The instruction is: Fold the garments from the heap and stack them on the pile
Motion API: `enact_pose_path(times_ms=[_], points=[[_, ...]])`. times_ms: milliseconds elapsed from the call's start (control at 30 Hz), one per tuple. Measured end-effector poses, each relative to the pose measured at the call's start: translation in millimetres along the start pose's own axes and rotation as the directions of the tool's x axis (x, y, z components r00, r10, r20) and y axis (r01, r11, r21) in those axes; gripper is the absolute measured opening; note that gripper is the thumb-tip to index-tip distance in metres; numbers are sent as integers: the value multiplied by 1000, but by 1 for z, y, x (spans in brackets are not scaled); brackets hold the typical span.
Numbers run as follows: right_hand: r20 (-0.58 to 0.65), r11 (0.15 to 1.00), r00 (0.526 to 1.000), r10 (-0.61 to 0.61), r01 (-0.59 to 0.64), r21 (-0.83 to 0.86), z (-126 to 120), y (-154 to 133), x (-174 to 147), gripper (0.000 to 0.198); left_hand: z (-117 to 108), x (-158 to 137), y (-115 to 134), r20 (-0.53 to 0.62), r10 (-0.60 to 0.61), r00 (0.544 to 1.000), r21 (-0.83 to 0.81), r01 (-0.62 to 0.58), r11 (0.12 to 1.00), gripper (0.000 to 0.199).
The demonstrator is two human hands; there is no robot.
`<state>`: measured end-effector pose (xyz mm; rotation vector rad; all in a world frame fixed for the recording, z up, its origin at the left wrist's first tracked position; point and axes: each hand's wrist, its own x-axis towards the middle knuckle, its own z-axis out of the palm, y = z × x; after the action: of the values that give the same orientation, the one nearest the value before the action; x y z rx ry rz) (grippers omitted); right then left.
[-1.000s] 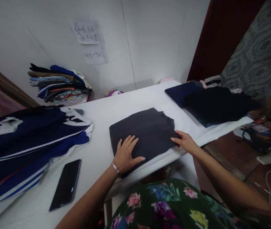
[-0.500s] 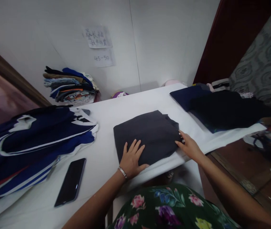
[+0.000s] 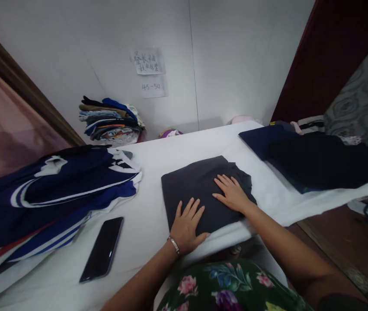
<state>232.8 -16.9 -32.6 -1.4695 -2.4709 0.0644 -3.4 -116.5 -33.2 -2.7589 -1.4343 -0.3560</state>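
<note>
A dark grey folded garment (image 3: 200, 177) lies flat on the white-covered table (image 3: 151, 190) in front of me. My left hand (image 3: 187, 226) rests on its near left corner, fingers spread and thumb pointing right. Flat on the garment's right part lies my right hand (image 3: 232, 194), its fingers stretched out toward the upper left. Neither hand grips anything. The garment's right edge looks uneven, with layers showing. Whether it is a jacket or trousers, I cannot tell.
Navy and white striped clothes (image 3: 73, 185) are heaped at the left, near a black phone (image 3: 102, 248). Dark folded clothes (image 3: 310, 160) lie at the right. Behind stands a stack of folded clothes (image 3: 112, 121), below handwritten paper signs (image 3: 149, 62) on the wall.
My right hand has moved left from the garment's right edge onto its top and flattened there. My left hand stays on the near left corner. The camera view has shifted slightly.
</note>
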Motion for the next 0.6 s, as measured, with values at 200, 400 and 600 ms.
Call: enact_pose_path(times_ms=[200, 400, 600], points=[[-14, 1000, 1000, 4, -3, 7, 5, 3, -5, 66, -2, -12, -4, -49, 58, 997, -89, -62, 994, 66], [45, 998, 998, 32, -35, 47, -7, -4, -1, 66, -3, -20, -33, -162, -255, 953, -143, 233, 962, 45], [-16, 998, 1000, -8, 9, 57, -29, -27, 49, 67, 0, -8, -46, -159, -383, 910, -140, 363, 921, 56]])
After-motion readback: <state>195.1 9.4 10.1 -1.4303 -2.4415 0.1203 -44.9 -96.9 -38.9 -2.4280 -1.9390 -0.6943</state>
